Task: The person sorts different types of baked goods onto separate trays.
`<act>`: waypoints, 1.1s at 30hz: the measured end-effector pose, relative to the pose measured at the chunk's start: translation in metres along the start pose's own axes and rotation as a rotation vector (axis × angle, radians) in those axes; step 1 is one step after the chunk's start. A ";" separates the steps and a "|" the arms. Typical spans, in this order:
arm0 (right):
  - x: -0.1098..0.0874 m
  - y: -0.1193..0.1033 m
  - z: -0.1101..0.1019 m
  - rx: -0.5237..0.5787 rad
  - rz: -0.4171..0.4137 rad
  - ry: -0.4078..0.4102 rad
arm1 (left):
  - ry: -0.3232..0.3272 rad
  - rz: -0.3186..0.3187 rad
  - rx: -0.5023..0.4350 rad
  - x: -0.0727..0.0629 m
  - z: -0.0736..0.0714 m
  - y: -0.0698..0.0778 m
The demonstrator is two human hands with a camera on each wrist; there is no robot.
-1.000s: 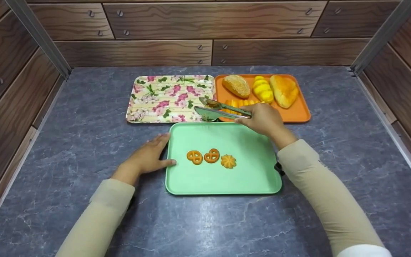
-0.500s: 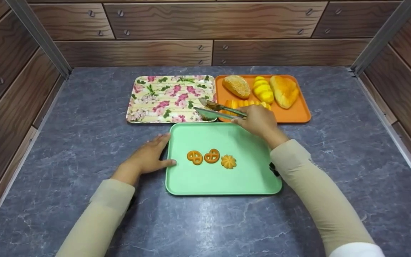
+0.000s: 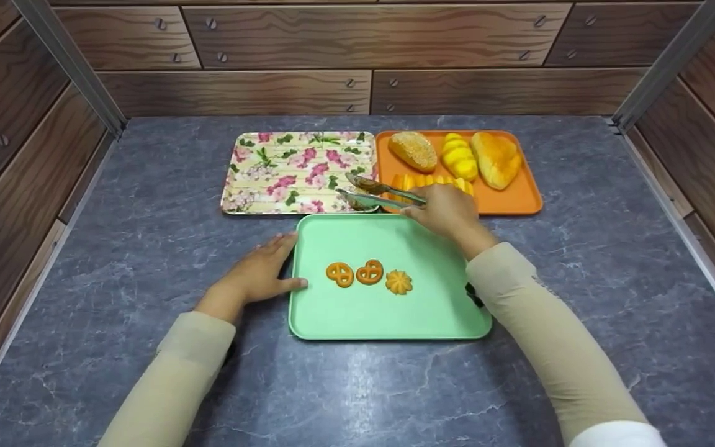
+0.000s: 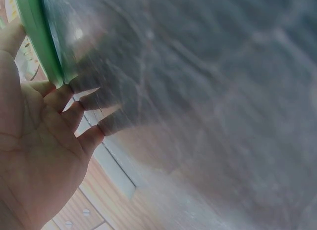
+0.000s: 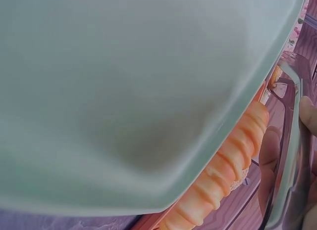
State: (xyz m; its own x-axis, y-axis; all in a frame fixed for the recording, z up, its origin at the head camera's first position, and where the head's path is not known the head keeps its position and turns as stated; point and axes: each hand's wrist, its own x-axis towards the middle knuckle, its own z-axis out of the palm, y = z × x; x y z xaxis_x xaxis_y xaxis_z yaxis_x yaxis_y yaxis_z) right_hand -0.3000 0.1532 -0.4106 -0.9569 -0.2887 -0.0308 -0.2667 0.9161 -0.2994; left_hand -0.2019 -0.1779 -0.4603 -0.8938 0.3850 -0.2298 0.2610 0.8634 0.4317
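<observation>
The right hand grips the tongs over the near right corner of the floral tray, the left hand touches the green tray with relaxed fingers, and swinging low might make the tongs nudge the ridged bread

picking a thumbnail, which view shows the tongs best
The head view: both tips of the tongs show, uncovered by the right hand. The right wrist view shows them close, only partly; in the left wrist view I can't make them out.
</observation>
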 end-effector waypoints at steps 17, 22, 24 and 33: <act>-0.001 -0.001 0.001 0.043 -0.021 -0.022 | -0.006 0.002 -0.014 0.001 0.001 0.002; -0.004 0.004 -0.001 0.066 -0.028 -0.020 | -0.001 -0.001 -0.006 0.001 0.001 0.001; -0.006 0.007 -0.002 0.087 -0.037 -0.011 | 0.003 0.003 -0.004 0.001 0.001 0.001; -0.020 0.023 -0.003 0.201 -0.112 -0.010 | -0.013 -0.006 -0.007 0.002 0.001 -0.001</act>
State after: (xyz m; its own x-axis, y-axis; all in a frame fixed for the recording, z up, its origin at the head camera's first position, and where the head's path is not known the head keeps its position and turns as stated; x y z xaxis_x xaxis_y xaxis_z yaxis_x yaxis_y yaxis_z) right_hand -0.2875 0.1804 -0.4136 -0.9212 -0.3891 0.0039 -0.3418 0.8045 -0.4857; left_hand -0.2036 -0.1779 -0.4618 -0.8904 0.3844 -0.2437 0.2533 0.8634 0.4363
